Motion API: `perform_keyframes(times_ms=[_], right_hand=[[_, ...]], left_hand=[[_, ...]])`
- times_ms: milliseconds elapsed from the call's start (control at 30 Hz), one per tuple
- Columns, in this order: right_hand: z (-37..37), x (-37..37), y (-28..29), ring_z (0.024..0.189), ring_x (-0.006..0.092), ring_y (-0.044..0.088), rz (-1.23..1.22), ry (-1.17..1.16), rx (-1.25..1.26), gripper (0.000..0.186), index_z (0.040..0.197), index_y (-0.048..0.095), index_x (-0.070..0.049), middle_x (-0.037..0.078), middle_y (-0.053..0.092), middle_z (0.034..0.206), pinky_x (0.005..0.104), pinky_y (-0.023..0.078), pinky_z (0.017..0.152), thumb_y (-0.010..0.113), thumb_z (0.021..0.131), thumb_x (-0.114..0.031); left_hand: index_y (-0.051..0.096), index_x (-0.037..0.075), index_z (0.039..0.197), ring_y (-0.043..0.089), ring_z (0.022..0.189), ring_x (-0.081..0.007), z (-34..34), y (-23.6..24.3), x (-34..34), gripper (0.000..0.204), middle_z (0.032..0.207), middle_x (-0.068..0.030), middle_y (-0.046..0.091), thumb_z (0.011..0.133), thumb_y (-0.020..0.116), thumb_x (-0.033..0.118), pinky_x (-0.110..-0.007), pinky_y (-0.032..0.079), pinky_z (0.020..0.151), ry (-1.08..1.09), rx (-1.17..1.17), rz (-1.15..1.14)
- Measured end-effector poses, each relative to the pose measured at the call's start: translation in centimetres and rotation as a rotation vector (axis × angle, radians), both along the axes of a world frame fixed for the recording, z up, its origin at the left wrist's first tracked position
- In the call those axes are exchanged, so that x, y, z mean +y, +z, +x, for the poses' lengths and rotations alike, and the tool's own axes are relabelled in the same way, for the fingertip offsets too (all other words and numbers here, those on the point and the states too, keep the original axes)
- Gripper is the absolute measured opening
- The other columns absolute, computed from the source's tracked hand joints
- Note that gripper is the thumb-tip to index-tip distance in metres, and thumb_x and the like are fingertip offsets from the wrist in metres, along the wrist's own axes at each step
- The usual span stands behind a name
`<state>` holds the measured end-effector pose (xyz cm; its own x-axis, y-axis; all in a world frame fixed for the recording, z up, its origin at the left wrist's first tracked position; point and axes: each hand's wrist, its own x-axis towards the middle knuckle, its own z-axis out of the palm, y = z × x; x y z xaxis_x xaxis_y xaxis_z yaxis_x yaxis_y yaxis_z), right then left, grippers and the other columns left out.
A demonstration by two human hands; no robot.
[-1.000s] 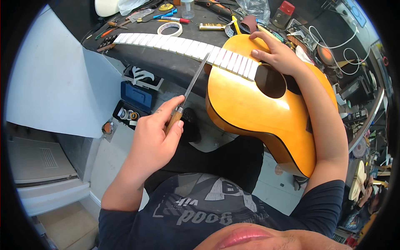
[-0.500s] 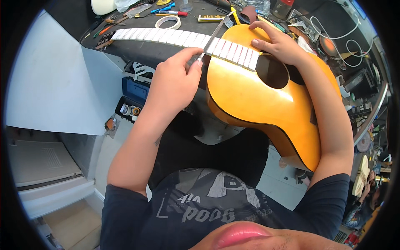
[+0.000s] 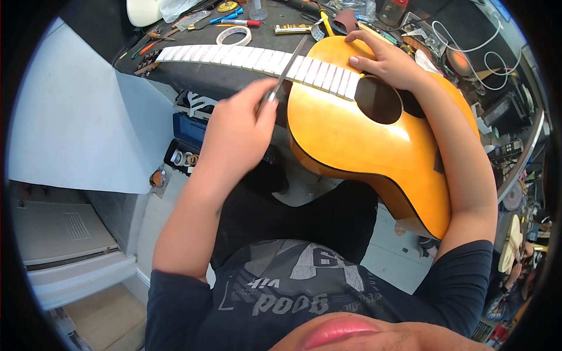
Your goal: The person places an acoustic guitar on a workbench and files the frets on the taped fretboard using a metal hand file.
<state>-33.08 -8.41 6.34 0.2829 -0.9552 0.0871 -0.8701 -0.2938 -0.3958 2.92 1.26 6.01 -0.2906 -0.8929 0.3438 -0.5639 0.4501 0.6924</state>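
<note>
My left hand [image 3: 242,126] is closed on the handle of a long metal file [image 3: 288,62], whose blade slants up across the guitar neck [image 3: 219,57]. The fretboard has white strips between its frets and runs left to a dark headstock [image 3: 151,60]. A yellow acoustic guitar [image 3: 345,140] rests over my lap, its neck along the bench edge. My right hand [image 3: 383,64] lies over the upper body beside the soundhole, fingers curled onto the top edge, forearm across the body.
The dark bench [image 3: 269,14] holds a tape roll [image 3: 233,36], markers, tools and cables. A blue toolbox [image 3: 188,126] is below. A pale panel [image 3: 79,123] stands at the left. At far right a person's hand [image 3: 515,272] is near a pale wooden piece [image 3: 513,240].
My left hand and the file rose toward the fretboard, then drew back slightly down and left by now. My right hand stays on the guitar, which appears slightly higher in view than at first.
</note>
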Motion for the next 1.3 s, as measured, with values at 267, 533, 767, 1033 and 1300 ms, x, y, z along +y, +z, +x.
perform_keyframes(times_ms=[267,533,767,1033,1300], right_hand=[[0.8,1.0,0.8,0.137,0.0338,0.064,0.074,-0.038,0.015,0.058,0.155,0.054,-0.023,0.016,0.064,0.151,0.0456,0.049,0.113,0.066,0.109,-0.057],[0.0,1.0,0.5,0.137,0.0341,0.063,0.077,-0.067,0.017,0.059,0.155,0.054,-0.022,0.016,0.063,0.153,0.0452,0.049,0.113,0.066,0.109,-0.057],[0.8,0.5,0.9,0.136,0.0341,0.064,0.055,-0.034,0.005,0.061,0.154,0.054,-0.022,0.016,0.064,0.151,0.0448,0.049,0.112,0.067,0.108,-0.059],[0.4,1.0,0.7,0.134,0.0341,0.065,0.090,-0.069,0.026,0.061,0.155,0.054,-0.022,0.015,0.067,0.147,0.0455,0.050,0.110,0.066,0.108,-0.060],[0.9,0.3,1.0,0.134,0.0350,0.065,0.046,-0.011,-0.027,0.060,0.154,0.053,-0.022,0.016,0.067,0.148,0.0462,0.050,0.110,0.066,0.109,-0.059]], left_hand=[[0.072,0.003,0.138,0.062,0.063,-0.0291,2.8,-0.2,4.0,0.034,0.073,-0.0143,0.067,0.105,0.067,0.010,-0.038,0.050,0.064,0.023,-0.051,0.085],[0.072,0.000,0.137,0.070,0.061,-0.0336,2.2,0.5,3.9,0.035,0.078,-0.0222,0.072,0.103,0.068,0.006,-0.040,0.054,0.064,-0.002,-0.058,0.106],[0.074,0.001,0.131,0.076,0.083,-0.0456,0.8,1.4,0.5,0.029,0.092,-0.0276,0.077,0.104,0.067,0.012,-0.048,0.059,0.078,0.000,-0.126,-0.023],[0.074,0.001,0.131,0.076,0.086,-0.0483,2.3,1.3,4.2,0.029,0.092,-0.0293,0.076,0.103,0.069,0.010,-0.050,0.059,0.079,0.033,-0.095,0.153],[0.073,0.001,0.129,0.075,0.084,-0.0492,-1.4,2.5,-2.1,0.027,0.091,-0.0289,0.076,0.104,0.069,0.010,-0.053,0.059,0.076,0.024,-0.205,-0.040]])
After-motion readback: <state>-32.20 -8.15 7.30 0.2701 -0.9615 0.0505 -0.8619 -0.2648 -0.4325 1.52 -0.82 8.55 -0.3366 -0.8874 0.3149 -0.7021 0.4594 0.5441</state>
